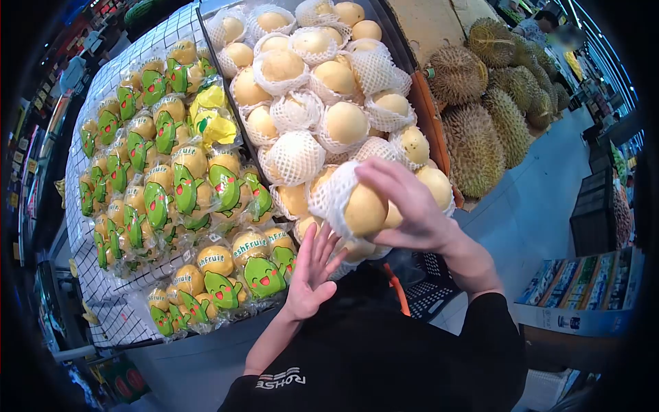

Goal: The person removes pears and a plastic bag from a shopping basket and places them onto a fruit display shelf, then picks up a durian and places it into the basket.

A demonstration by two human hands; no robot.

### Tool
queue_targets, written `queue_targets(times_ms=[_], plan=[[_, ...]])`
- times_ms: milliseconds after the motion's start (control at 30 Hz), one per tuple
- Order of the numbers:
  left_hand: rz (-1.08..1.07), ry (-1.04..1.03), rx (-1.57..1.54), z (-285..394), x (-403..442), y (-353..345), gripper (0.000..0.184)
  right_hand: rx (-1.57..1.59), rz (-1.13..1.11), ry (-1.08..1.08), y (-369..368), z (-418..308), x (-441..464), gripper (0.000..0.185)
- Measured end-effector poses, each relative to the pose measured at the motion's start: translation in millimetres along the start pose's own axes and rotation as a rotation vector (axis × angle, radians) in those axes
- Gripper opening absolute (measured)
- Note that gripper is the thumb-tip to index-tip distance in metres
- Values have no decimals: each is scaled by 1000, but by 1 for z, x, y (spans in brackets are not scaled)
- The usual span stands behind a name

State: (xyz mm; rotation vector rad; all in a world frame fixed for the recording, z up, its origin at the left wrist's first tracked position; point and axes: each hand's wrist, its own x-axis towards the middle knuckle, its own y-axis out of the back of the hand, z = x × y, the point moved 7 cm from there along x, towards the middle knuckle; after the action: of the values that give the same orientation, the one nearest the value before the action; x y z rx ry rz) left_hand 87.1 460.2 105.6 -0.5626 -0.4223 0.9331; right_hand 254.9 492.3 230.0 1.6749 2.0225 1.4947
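Cupping its foam net (333, 197) suited the probably weighty, bruisable fruit (365, 210) right fingers (386, 181) held over the pile (299, 157), left fingers (320, 244) wide.

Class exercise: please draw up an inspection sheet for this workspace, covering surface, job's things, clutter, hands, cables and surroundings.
Surface: dark-rimmed bin, heaped with net-wrapped fruit.
Job's things: pale yellow fruit, partly covered by white foam net.
Clutter: bagged fruit with green cartoon prints, left; yellow wrapper among them.
Hands: right hand grips the pale yellow fruit; left hand open, nearby.
Cables: nothing seen.
Surroundings: spiky durians, right; dark perforated basket below.
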Motion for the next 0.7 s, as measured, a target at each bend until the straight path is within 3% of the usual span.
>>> queue_targets(times_ms=[167,333,400,433,600,700], plan=[[-96,64,184,-7,17,-5,82,-131,266,93,76,82,81,78],[-55,77,232,-15,35,-8,81,-152,262,51,103,169,156,74],[-14,74,267,-16,42,-7,80,-234,282,152,101,186,175,74],[-11,51,285,-16,46,-8,78,-230,178,72,98,203,180,75],[94,-17,424,1,88,-26,69,-295,63,106,78,237,195,78],[201,-259,688,31,146,-40,60,-306,12,140,66,254,198,78]])
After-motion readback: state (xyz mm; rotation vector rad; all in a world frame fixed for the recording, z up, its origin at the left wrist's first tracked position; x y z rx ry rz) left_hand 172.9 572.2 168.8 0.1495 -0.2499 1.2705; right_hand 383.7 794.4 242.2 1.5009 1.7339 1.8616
